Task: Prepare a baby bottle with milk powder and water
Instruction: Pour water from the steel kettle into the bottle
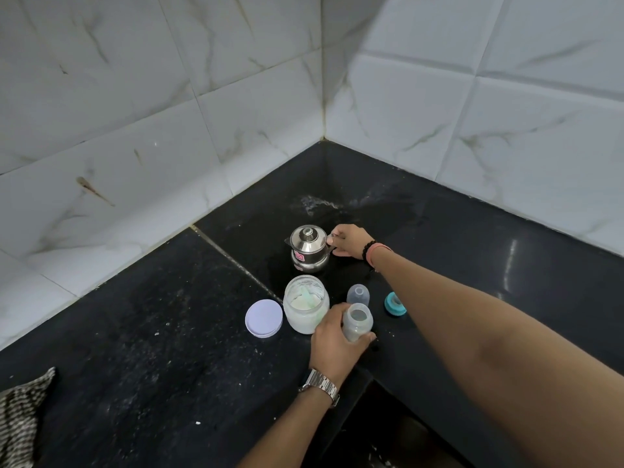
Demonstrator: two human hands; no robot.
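My left hand (332, 342) grips an open, clear baby bottle (358, 321) standing on the black counter (169, 349). Beside it on the left stands an open jar of milk powder (305, 307) with a pale green scoop inside. My right hand (349, 240) reaches farther back and holds the handle of a small steel kettle (309, 248) with its lid on. A clear bottle cap (358, 294) stands just behind the bottle. The teal nipple ring (395, 304) lies to the right, partly hidden by my right forearm.
The jar's lilac lid (264, 318) lies flat left of the jar. White tiled walls meet in a corner behind the kettle. A patterned cloth (23, 420) lies at the lower left. The counter's inner edge drops off at the lower right.
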